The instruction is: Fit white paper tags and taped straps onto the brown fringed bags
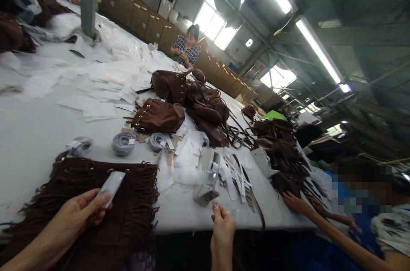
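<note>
My left hand [85, 207] grips a flat, pale grey packet [112, 187] between thumb and fingers. It is over a dark brown fringed bag [105, 211] with metal eyelets along its top edge, lying at the table's near edge. My right hand [222, 230] is closed in a pinch, fingertips up; a small, clear, shiny bit seems to be at the fingertips, too small to make out. Just beyond it stands a shiny object [207, 192], perhaps a tape dispenser. Coils of grey cord [123, 144] lie behind the fringed bag.
Brown bags [158, 116] are heaped mid-table, with another pile [277, 151] to the right. Paper strips [235, 181] and white sheets [99, 108] are scattered about. A co-worker's hands [297, 203] touch the right pile. A grey post [88, 1] rises at left; another person [187, 51] is beyond the table.
</note>
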{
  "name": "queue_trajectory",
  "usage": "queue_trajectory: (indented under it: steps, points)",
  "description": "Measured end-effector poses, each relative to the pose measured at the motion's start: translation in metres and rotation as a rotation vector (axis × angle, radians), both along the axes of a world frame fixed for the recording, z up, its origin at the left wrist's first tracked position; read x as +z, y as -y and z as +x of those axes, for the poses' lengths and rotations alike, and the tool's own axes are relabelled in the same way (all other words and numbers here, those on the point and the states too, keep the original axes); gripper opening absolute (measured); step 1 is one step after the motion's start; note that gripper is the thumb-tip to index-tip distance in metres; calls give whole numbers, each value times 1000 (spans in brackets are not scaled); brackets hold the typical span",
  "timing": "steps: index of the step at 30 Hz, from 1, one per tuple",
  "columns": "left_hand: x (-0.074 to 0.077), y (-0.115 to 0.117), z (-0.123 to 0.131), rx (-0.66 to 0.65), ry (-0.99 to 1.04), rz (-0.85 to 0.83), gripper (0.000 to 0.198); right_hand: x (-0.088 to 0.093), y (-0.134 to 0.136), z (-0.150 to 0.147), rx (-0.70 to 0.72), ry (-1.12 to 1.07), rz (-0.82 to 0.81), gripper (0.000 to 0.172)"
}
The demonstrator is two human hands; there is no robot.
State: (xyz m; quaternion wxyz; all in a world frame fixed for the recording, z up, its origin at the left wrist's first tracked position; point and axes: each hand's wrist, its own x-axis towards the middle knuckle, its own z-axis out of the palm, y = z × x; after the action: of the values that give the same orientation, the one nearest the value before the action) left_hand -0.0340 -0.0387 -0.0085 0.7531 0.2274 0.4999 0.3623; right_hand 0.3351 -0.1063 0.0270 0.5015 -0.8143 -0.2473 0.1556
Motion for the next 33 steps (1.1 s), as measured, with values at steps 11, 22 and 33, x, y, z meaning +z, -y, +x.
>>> queue_trajectory:
  steps: [11,22,33]
  points:
    - [4,-1,1,8,-34,52,38,-17,26,-9,-15,170,-241,43]
    - [22,-6,7,28,-107,307,34,48,-41,-160,1019,-146,-76,30]
    - [16,-5,5,5,-101,380,36,20,-96,-214,1165,-57,-187,29]
